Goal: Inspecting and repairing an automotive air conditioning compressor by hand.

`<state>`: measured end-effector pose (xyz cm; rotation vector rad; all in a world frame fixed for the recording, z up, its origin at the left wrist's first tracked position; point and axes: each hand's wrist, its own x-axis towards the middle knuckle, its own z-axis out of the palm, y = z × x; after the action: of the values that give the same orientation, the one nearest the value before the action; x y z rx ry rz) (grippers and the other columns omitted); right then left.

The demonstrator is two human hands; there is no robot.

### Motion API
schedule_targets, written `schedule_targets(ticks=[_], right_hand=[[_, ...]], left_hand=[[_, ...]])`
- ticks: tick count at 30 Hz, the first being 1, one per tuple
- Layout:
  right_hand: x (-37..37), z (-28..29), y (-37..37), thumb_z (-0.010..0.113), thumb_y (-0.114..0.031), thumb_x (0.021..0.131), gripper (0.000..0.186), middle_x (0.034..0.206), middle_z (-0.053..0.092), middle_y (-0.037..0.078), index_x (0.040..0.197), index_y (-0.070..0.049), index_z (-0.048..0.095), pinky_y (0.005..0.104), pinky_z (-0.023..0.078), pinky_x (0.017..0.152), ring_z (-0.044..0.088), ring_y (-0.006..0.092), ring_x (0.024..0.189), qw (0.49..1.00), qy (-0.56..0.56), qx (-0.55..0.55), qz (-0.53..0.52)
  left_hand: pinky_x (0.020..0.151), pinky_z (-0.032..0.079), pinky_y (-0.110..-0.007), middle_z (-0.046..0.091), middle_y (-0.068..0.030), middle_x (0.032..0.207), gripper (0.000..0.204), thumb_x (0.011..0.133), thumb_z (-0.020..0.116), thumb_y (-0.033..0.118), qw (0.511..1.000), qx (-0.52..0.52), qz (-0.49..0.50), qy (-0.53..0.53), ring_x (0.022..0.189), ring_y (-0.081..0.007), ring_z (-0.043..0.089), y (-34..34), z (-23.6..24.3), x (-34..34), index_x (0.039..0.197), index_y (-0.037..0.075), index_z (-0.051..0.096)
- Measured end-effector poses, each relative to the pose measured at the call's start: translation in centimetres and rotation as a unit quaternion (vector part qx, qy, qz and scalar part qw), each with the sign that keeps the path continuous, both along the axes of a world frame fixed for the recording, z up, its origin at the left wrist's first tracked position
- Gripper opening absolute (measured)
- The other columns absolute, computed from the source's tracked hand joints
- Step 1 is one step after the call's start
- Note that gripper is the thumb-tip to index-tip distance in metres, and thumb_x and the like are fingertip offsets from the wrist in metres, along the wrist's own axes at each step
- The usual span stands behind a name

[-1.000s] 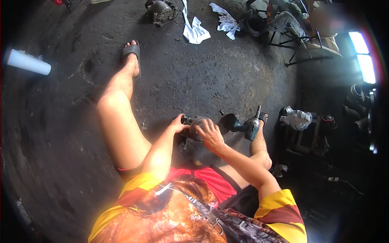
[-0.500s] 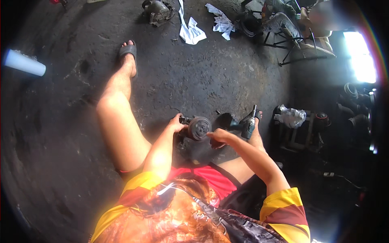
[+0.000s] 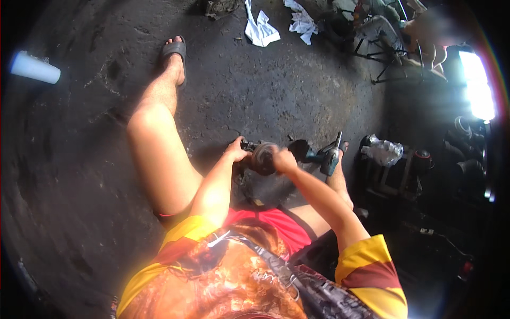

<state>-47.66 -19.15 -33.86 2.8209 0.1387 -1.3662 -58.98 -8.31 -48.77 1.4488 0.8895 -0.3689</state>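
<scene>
A round, dark metal part [image 3: 263,158] is being held just above the floor [image 3: 276,95], its long axis lying left to right. It is being clasped by the left hand [image 3: 235,151] and right hand [image 3: 283,160], each grip clenched on one end.

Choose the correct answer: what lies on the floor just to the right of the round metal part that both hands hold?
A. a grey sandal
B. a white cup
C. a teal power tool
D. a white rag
C: the teal power tool lies right beside the round metal part, which the left hand and right hand grip.
</scene>
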Motion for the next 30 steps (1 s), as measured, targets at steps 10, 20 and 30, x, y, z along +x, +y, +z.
schedule_targets(ticks=[10, 20, 30], right_hand=[[-1.8, 2.9, -3.2, 0.059, -0.023, 0.079, 0.057, 0.140, 0.031, 0.017, 0.132, -0.019, 0.039, 0.0506, 0.039, 0.095, 0.033, 0.0330, 0.130, 0.762, -0.153, 0.128, 0.616], [-2.0, 0.0, -1.6, 0.054, -0.039, 0.087, 0.054, 0.121, 0.045, 0.030, 0.125, -0.002, 0.044, 0.0508, 0.050, 0.082, 0.048, 0.0418, 0.113, 0.927, -0.149, 0.130, 0.320], [0.0, 2.8, -2.9, 0.058, -0.020, 0.077, 0.056, 0.129, 0.046, 0.017, 0.130, -0.016, 0.042, 0.0469, 0.043, 0.091, 0.045, 0.0339, 0.119, 0.770, -0.093, 0.013, 0.631]], left_hand=[[0.105, 0.032, -0.043, 0.044, -0.0146, 0.136, 0.100, 0.056, 0.082, 0.039, 0.999, -0.009, -0.046, 0.017, 0.127, -0.0290, 0.041, 0.3, -0.9, -0.7, 0.140, 0.017, 0.031], [0.099, 0.040, -0.037, 0.049, -0.0189, 0.130, 0.097, 0.055, 0.084, 0.033, 0.999, -0.027, -0.015, 0.026, 0.121, -0.0291, 0.048, 0.2, 1.0, -0.3, 0.136, 0.009, 0.036], [0.099, 0.040, -0.037, 0.050, -0.0186, 0.129, 0.098, 0.055, 0.085, 0.033, 0.999, -0.004, -0.044, 0.029, 0.120, -0.0295, 0.048, 0.5, -0.2, -0.3, 0.136, 0.009, 0.035]])
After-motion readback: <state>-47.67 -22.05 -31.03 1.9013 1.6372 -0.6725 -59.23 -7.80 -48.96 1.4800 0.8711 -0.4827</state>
